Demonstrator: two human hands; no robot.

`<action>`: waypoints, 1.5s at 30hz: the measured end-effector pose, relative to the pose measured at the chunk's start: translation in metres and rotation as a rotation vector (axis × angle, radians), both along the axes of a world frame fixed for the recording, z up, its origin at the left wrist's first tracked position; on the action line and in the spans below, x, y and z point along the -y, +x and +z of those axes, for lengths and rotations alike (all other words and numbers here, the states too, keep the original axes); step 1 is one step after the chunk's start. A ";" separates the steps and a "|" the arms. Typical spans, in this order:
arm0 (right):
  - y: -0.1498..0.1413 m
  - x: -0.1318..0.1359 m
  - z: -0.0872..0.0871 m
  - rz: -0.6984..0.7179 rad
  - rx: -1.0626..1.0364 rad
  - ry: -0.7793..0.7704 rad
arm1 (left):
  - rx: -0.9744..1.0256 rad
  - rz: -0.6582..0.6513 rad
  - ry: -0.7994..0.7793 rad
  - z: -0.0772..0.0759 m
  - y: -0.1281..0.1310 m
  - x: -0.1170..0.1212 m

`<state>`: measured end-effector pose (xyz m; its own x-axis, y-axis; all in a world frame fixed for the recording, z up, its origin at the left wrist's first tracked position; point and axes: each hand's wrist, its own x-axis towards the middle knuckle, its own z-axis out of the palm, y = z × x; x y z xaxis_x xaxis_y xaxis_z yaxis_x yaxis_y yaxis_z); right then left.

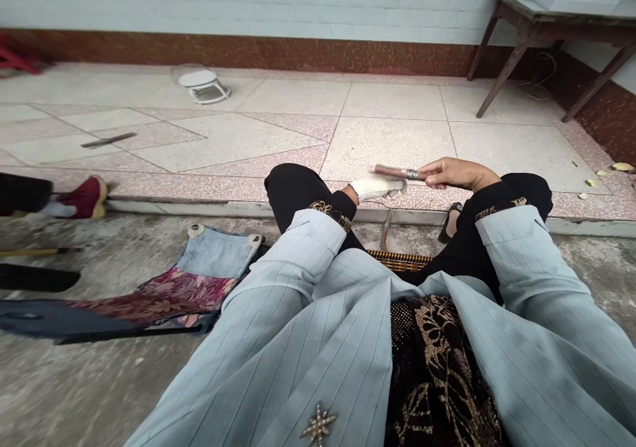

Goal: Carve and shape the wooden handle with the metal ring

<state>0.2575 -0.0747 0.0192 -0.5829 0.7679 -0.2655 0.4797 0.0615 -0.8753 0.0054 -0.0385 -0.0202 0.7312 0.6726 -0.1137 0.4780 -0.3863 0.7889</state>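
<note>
My right hand [460, 172], bare, pinches one end of a reddish-brown stick-like tool [390, 171]. A silvery band, perhaps wound wire, circles it near my fingers, and its far end is blurred. My left hand [377, 187] wears a white glove and lies just under the tool, its fingers curled. Whether it touches the tool or holds something small, I cannot make out. Both hands are above my spread knees. Below them a brown hooked piece [385, 232] stands near the step edge, beside a black-and-yellow woven seat or basket edge [400, 260].
A low step [223, 207] runs across in front. On the tiles are a white stool [203, 86] and a thin dark strip [109, 140]. To the left are a folding fabric seat [213, 255] and another person's red shoe [84, 198]. A wooden table [527, 30] stands back right.
</note>
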 end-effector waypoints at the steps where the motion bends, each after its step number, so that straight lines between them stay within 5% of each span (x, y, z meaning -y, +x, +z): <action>1: 0.000 0.000 0.001 -0.085 -0.018 0.023 | 0.004 0.003 0.001 0.000 0.000 0.000; 4: -0.001 -0.001 0.000 -0.221 -0.002 0.039 | 0.010 0.002 0.000 0.000 -0.003 0.001; 13: 0.002 -0.007 -0.004 -0.295 0.116 0.032 | -0.011 0.006 0.006 0.002 -0.004 0.004; 18: 0.005 -0.018 -0.016 -0.409 0.428 0.162 | -0.012 -0.001 0.007 0.000 -0.005 0.003; 22: 0.008 -0.017 -0.023 -0.123 0.609 0.010 | -0.015 -0.009 -0.010 0.000 -0.007 -0.002; 25: 0.007 -0.009 -0.019 0.144 0.366 -0.183 | -0.008 -0.010 -0.022 -0.001 -0.005 -0.006; 27: 0.005 -0.003 -0.011 0.176 0.183 -0.195 | 0.024 -0.009 -0.042 -0.001 -0.002 -0.006; 34: -0.006 0.002 0.002 -0.424 -0.236 0.045 | 0.082 0.022 -0.095 0.001 0.001 -0.002; 39: -0.005 -0.011 -0.012 -0.573 0.157 0.136 | 0.026 0.046 -0.104 -0.005 -0.004 -0.004; 43: 0.002 -0.018 -0.019 -0.439 0.575 0.353 | -0.001 0.059 -0.102 -0.010 -0.005 -0.007; 45: 0.005 -0.019 -0.021 -0.301 0.743 0.332 | -0.014 0.062 -0.105 -0.013 -0.005 -0.009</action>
